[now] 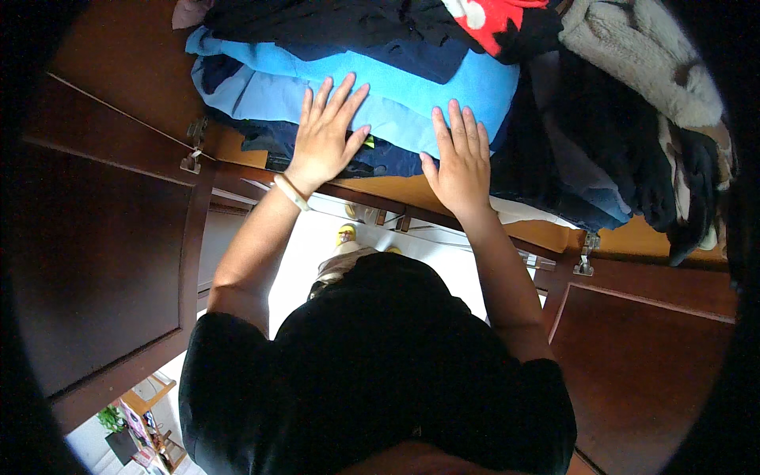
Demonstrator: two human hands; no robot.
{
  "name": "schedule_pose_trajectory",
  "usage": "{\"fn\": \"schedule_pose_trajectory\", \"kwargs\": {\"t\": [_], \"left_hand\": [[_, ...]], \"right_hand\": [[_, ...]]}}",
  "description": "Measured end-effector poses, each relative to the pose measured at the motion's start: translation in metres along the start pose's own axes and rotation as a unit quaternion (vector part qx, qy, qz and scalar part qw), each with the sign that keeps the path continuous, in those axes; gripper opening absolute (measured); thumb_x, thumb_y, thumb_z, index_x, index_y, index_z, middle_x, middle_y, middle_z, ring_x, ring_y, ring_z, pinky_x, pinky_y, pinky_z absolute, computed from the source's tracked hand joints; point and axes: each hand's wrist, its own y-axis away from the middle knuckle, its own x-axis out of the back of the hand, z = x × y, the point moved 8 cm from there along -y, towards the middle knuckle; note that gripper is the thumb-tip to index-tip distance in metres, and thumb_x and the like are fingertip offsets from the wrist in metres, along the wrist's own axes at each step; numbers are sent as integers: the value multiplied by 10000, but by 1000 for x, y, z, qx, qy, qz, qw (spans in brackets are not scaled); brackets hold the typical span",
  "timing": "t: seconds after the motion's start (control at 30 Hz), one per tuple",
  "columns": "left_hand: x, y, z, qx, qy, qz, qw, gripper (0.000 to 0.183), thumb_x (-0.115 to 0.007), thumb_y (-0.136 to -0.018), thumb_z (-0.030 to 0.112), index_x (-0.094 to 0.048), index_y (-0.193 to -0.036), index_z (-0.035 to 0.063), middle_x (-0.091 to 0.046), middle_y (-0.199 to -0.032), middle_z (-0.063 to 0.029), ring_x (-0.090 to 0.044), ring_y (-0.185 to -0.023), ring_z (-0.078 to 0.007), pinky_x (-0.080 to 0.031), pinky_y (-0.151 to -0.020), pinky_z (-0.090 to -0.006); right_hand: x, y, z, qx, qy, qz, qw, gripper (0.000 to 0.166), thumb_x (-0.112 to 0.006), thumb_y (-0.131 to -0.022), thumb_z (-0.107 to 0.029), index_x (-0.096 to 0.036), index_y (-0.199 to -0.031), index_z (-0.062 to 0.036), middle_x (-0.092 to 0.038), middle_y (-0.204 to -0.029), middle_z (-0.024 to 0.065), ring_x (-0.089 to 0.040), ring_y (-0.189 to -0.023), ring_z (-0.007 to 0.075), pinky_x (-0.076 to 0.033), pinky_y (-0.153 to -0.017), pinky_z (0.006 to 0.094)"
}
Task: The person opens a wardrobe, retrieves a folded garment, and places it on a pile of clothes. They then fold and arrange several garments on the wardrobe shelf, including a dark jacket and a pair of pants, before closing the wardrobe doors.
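Observation:
A stack of folded clothes fills the wooden cabinet shelf before me. My left hand lies flat on a light blue folded garment, fingers spread, a pale bangle at the wrist. My right hand rests palm down at the front of the same bright blue layer, its thumb held apart. Neither hand grips anything. Dark navy cloth sits beneath the blue layers, and black garments lie on top behind them.
Dark brown cabinet doors stand swung out at left and right, on metal hinges. More dark clothes and a grey-beige fleecy item pile up at right. A red patterned cloth lies at the back. A plant shows lower left.

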Motion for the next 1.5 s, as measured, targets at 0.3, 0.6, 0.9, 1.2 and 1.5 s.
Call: {"fn": "schedule_pose_trajectory", "kwargs": {"t": [0.3, 0.6, 0.9, 1.2, 1.5], "left_hand": [[-12, 41, 15, 66, -11, -26, 997, 844, -723, -806, 254, -262, -1508, 165, -224, -1561, -145, -212, -1432, -371, -139, -1153, -537], [-26, 59, 20, 85, -5, -21, 996, 882, -723, -800, 223, -222, -1522, 142, -169, -1573, -178, -179, -1443, -379, -134, -1146, -551], [-29, 85, 39, 79, 13, 15, 997, 485, -652, -836, 126, -541, -1308, 105, -342, -1498, -168, -304, -1387, -384, -214, -1140, -514], [-13, -26, 83, -304, -210, 26, 929, 368, -566, -914, 189, -578, -1282, 206, -463, -1438, -1, -516, -1246, -233, -472, -961, -368], [66, -132, 29, -107, -208, -22, 972, 703, -645, -844, 219, -344, -1478, 267, -299, -1525, -150, -294, -1406, -327, -206, -1137, -544]], "right_hand": [[-19, 29, -13, 22, -3, -38, 999, 674, -650, -825, -248, -398, -1438, -125, -341, -1498, 139, -305, -1392, 312, -191, -1148, 495], [5, 69, -20, 58, -127, 28, 990, 255, -647, -817, -206, -654, -1012, -43, -615, -1176, 97, -553, -1136, 249, -369, -1042, 423], [9, 102, 17, -5, -166, 55, 985, 188, -646, -809, -150, -666, -953, -32, -669, -1038, 109, -630, -959, 281, -479, -885, 412], [5, 100, 17, 20, -189, 47, 981, 156, -634, -832, -158, -656, -939, -47, -674, -984, 87, -632, -930, 283, -481, -861, 415], [4, 87, 21, 8, -183, 20, 983, 183, -629, -837, -176, -656, -957, -41, -675, -1027, 96, -648, -929, 295, -519, -807, 397]]}}
